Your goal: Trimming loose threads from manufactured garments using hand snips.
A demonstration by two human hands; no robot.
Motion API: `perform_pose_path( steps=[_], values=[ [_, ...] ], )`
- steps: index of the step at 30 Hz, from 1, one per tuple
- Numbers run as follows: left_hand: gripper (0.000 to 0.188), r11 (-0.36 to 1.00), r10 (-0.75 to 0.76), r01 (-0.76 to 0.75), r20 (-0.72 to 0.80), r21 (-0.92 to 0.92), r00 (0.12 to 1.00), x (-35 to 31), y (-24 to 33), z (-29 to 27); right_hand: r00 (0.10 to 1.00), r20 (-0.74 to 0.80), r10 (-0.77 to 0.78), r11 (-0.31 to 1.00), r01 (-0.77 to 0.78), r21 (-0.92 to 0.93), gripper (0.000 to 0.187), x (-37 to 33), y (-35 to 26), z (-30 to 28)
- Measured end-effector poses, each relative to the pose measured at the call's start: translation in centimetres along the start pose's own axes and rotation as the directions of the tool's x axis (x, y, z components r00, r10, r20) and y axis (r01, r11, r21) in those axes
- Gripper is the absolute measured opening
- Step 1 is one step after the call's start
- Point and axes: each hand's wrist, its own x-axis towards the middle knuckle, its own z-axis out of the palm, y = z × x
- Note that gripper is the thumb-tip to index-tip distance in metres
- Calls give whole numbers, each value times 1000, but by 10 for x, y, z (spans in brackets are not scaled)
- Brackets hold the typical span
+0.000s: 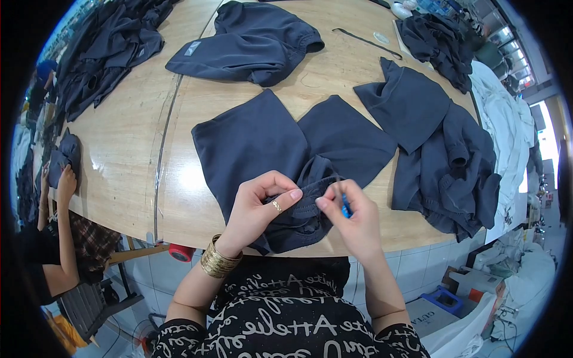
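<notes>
A dark navy garment (262,140) lies spread on the wooden table (119,149), its cuffed end bunched at the near edge. My left hand (259,206), with a ring and gold bangles on the wrist, pinches the ribbed cuff (301,209) between thumb and fingers. My right hand (352,218) grips the same cuff from the right and also holds a small blue-handled tool (345,207), mostly hidden by the fingers.
More navy garments lie around: one at the back centre (250,42), a pile at the right (444,155), heaps at the back left (107,48) and back right (439,42). Another person's hand (65,179) holds dark cloth at the left edge. White fabric (507,131) hangs at the right.
</notes>
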Motion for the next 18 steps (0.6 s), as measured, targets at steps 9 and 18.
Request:
perform_pose_path(
  steps=[9, 18],
  values=[
    [9, 1000, -1, 1, -9, -20, 1000, 0, 1, 2, 961, -211, -178, 980, 153, -126, 24, -1, -7, -1],
    [20, 996, 51, -50, -9, 77, 999, 0, 4, 5, 970, -29, -243, 969, 242, -49, 26, 4, -2, 5]
  ],
)
